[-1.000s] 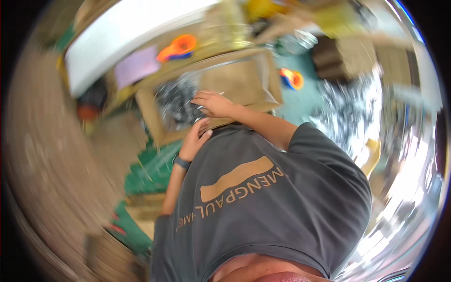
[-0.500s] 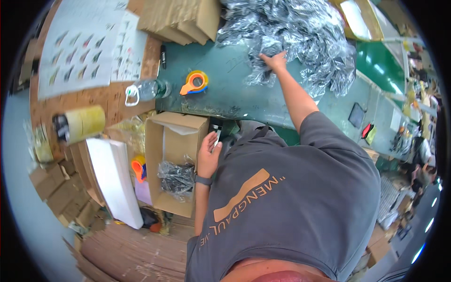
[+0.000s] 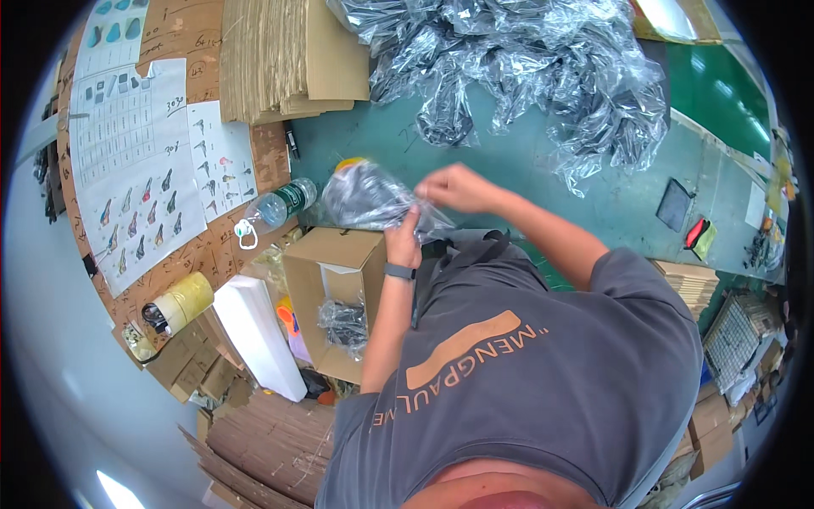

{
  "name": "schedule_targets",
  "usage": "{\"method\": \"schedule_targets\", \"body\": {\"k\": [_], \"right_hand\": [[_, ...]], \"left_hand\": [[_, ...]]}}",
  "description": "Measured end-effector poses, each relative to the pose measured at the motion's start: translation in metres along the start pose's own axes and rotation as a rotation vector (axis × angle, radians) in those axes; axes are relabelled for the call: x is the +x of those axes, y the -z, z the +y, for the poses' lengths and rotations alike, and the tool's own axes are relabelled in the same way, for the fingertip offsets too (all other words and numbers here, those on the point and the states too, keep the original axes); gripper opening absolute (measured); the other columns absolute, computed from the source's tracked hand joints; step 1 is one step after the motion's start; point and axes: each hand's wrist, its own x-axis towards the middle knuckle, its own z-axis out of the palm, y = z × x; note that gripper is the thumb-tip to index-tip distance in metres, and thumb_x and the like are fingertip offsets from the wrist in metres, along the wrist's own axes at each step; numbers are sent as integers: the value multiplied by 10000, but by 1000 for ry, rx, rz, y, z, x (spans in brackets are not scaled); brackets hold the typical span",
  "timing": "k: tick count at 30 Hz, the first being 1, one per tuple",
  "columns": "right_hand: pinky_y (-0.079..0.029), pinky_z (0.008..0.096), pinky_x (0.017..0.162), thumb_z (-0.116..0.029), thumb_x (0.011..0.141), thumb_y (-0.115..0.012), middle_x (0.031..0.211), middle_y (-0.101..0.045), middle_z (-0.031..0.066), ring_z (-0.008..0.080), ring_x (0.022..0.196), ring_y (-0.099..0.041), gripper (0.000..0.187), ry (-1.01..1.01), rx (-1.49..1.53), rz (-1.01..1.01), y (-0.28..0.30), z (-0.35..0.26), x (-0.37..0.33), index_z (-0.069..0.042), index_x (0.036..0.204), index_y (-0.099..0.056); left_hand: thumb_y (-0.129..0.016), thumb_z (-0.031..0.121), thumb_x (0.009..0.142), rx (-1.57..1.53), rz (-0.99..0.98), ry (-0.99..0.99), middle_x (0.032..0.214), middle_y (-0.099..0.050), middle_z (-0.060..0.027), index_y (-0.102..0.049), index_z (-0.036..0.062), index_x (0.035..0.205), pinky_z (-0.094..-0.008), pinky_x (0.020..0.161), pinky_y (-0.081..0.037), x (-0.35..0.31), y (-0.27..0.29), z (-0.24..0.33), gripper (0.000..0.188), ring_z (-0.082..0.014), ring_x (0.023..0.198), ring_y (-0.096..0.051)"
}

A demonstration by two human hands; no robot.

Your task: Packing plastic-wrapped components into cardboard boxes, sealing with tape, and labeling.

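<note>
Both our hands are closed on one clear plastic bag (image 3: 369, 197) with dark contents. Left hand (image 3: 404, 242) pinches the bag's lower edge from below, fingers curled tight, dark band on that wrist. Right hand (image 3: 458, 188) grips the bag's end at 3 o'clock of it, fingers bunched on the film; we can't tell exactly how many fingers make contact.

Bag is held above the near edge of the green table (image 3: 526, 170), roughly centre frame. Film is crinkled and glossy, contents a dark lump, detail too blurred to tell. An orange-yellow object just shows behind its top edge.

At 6 o'clock from the bag: open cardboard box (image 3: 326, 297) with another small bagged dark item (image 3: 343, 322) inside. At 9 o'clock: plastic water bottle (image 3: 275, 208) lying on its side. At 12 to 1 o'clock: big heap of similar clear bags (image 3: 543, 76) on the table. At 11 o'clock: stack of flat cardboard sheets (image 3: 288, 59).
</note>
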Motion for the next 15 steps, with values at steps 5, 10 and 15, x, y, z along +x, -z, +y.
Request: {"method": "schedule_targets", "body": {"k": [5,10,15], "right_hand": [[-380,547,1236,-54,943,-601,1611,-485,171,392,1545,-392,678,214,-1353,546,122,62,85,-166,1596,-459],[-202,561,1327,-152,994,-575,1568,-532,112,340,1602,-298,311,330,-1615,199,161,113,120,-107,1301,-603],[-448,537,1152,-208,767,-880,1085,-733,232,417,1136,-685,554,96,-1314,-61,55,84,119,-47,1215,-597]], "left_hand": [[-603,170,1071,-270,117,104,1090,-718,-63,-649,58,1287,-364,765,-549,-31,43,5,247,-194,885,-661],[-600,231,1082,-481,50,93,1104,-713,-78,-641,15,1271,-377,794,-538,-102,67,15,290,-205,936,-646],[-549,196,1116,-618,81,-136,1240,-693,-120,-566,-36,1418,-432,883,-595,-161,85,22,381,-271,1072,-701]]}}
